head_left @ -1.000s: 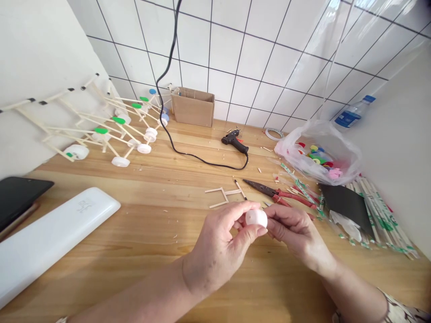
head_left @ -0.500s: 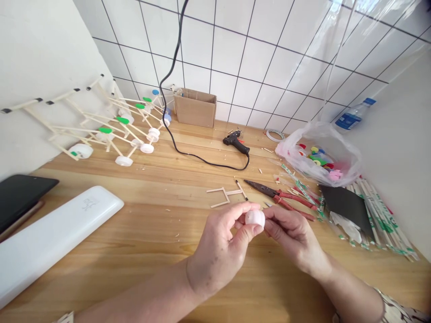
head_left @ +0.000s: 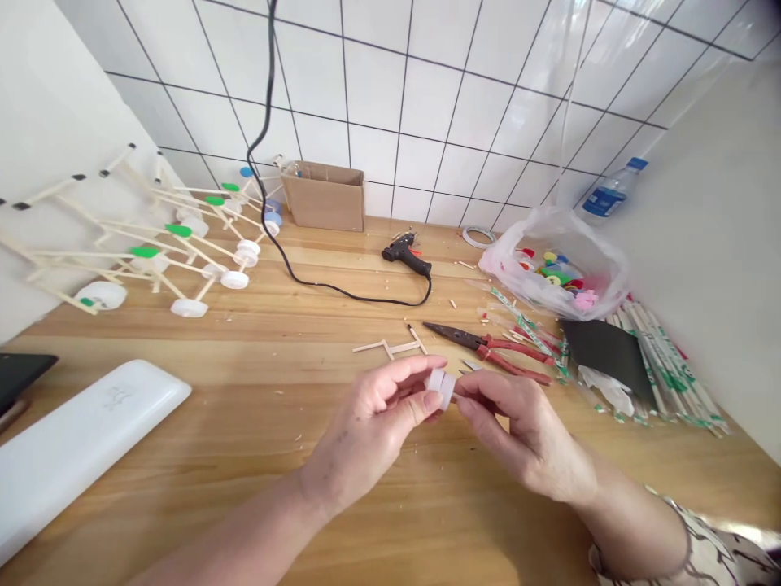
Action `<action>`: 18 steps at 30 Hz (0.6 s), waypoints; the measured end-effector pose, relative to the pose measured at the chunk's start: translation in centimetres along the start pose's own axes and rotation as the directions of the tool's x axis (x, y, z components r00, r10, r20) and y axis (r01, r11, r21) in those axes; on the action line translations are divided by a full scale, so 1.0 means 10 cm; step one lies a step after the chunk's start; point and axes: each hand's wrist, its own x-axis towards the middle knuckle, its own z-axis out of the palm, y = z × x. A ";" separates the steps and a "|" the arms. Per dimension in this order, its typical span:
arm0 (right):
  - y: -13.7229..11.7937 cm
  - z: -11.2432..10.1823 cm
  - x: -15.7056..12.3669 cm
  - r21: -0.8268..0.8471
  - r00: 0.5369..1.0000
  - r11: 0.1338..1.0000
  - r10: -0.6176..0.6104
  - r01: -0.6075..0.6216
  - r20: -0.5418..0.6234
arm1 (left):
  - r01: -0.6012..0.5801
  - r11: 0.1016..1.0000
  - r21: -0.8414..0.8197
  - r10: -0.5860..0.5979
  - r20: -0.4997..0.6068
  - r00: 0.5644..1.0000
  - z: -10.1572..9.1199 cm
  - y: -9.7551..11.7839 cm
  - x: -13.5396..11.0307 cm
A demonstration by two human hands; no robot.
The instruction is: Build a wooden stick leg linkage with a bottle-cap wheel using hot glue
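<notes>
Both my hands meet low over the wooden table (head_left: 256, 350), pinching one small white bottle cap (head_left: 440, 384) between them. My left hand (head_left: 372, 431) grips the cap with thumb and forefinger from the left. My right hand (head_left: 518, 427) has its fingertips closed on the cap's right side; whether it holds anything else I cannot see. Just beyond the hands lie a small frame of glued wooden sticks (head_left: 390, 347) and red-handled pliers (head_left: 494, 346).
A black glue gun (head_left: 406, 254) with its cord lies mid-table before a cardboard box (head_left: 325, 197). A stick-and-cap structure (head_left: 164, 252) stands at left. A white case (head_left: 79, 439) and phone (head_left: 18, 374) lie front left. A plastic bag of caps (head_left: 558, 273), chopsticks (head_left: 665, 370), tape and a bottle are at right.
The cap has turned from face-on to edge-on between my fingers, and both hands sit slightly further left and up. The camera view has shifted, sliding the table's objects leftward.
</notes>
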 end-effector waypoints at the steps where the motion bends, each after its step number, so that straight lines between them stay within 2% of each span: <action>1: 0.00 0.00 0.00 0.002 1.000 1.000 0.000 0.000 0.003 | 0.009 1.000 0.001 -0.009 0.003 1.000 -0.01 -0.01 0.01; 7: 0.02 0.02 0.00 -0.057 0.999 0.998 0.014 -0.017 -0.043 | 0.055 0.998 -0.032 -0.054 0.030 0.998 -0.05 -0.02 0.04; 15: 0.01 0.02 0.02 -0.024 0.993 0.998 0.055 -0.058 -0.100 | 0.101 0.960 -0.263 -0.090 0.051 0.995 -0.08 -0.04 0.10; 18: 0.00 0.03 0.00 -0.047 0.993 0.998 0.038 -0.044 -0.115 | 0.124 0.947 -0.298 -0.104 0.080 0.991 -0.10 -0.04 0.12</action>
